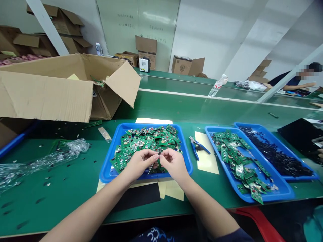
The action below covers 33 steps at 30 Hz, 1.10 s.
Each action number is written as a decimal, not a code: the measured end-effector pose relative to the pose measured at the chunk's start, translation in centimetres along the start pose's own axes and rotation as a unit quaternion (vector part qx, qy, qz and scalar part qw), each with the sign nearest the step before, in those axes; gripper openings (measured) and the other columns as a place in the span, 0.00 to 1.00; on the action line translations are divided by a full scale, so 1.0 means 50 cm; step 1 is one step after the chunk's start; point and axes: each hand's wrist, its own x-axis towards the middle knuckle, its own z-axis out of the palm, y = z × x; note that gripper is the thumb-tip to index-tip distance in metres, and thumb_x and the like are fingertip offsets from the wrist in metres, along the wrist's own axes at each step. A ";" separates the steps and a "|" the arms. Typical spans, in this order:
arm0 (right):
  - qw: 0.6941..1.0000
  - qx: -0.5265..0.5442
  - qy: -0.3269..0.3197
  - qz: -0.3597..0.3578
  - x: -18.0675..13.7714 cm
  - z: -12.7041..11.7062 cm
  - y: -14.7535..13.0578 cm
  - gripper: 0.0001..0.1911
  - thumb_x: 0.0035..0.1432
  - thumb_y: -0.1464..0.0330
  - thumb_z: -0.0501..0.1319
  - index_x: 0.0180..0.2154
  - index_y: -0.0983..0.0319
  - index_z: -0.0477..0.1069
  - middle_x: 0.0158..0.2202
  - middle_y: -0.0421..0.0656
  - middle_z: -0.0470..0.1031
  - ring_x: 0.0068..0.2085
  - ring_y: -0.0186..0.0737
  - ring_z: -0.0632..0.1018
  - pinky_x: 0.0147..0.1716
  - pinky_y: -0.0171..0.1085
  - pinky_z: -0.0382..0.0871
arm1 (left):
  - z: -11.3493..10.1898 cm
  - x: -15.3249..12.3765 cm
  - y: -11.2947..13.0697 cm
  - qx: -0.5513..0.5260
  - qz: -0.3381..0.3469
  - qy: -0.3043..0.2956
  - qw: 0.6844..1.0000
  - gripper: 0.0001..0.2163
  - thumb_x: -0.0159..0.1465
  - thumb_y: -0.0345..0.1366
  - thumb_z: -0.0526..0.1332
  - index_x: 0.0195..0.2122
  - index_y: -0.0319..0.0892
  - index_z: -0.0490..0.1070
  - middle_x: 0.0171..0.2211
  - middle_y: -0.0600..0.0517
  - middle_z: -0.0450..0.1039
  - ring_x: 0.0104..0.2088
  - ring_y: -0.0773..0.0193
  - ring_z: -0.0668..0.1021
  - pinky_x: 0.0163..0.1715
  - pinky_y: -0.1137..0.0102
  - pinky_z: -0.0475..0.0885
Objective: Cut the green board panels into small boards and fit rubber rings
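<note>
Over the blue tray [103,172] of green circuit boards [143,143], both hands meet fingertip to fingertip. My left hand [140,164] is closed in a pinch on a thin piece [150,168], seen nearly edge-on, that looks like a circuit board. My right hand [174,164] pinches beside it, at a small black part [159,152] between the fingertips. Fingers hide most of both pieces. To the right of the tray lie blue-handled cutters [199,148] on yellowish paper [207,161].
A second blue tray [286,192] holds more boards; behind it another tray [309,176] holds small black parts. A large cardboard box [45,95] and clear plastic wrap [68,151] occupy the left. A bottle [217,86] stands beyond. A person [290,80] sits far right.
</note>
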 end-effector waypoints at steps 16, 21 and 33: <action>0.966 -0.110 0.000 -0.232 0.010 -0.021 0.003 0.10 0.59 0.64 0.54 0.28 0.58 0.69 0.31 0.47 0.75 0.34 0.43 0.75 0.35 0.43 0.69 | 0.001 -0.009 0.000 -0.140 -0.124 -0.046 0.981 0.18 0.49 0.49 0.68 0.27 0.38 0.69 0.21 0.55 0.69 0.20 0.70 0.72 0.23 0.75 0.66; 0.967 -0.137 0.013 -0.213 0.016 -0.014 0.014 0.13 0.59 0.62 0.54 0.25 0.57 0.69 0.29 0.47 0.74 0.33 0.43 0.75 0.35 0.41 0.68 | 0.002 -0.002 -0.005 -0.178 -0.121 -0.051 0.975 0.17 0.49 0.48 0.68 0.26 0.37 0.70 0.20 0.54 0.70 0.20 0.72 0.72 0.23 0.77 0.67; 0.958 -0.205 0.113 -0.164 0.049 -0.121 0.007 0.20 0.60 0.56 0.49 0.31 0.60 0.73 0.28 0.45 0.76 0.29 0.40 0.76 0.32 0.37 0.69 | -0.006 -0.048 0.072 0.088 -0.001 -0.125 0.988 0.19 0.56 0.49 0.62 0.44 0.42 0.73 0.39 0.46 0.75 0.38 0.59 0.78 0.40 0.65 0.72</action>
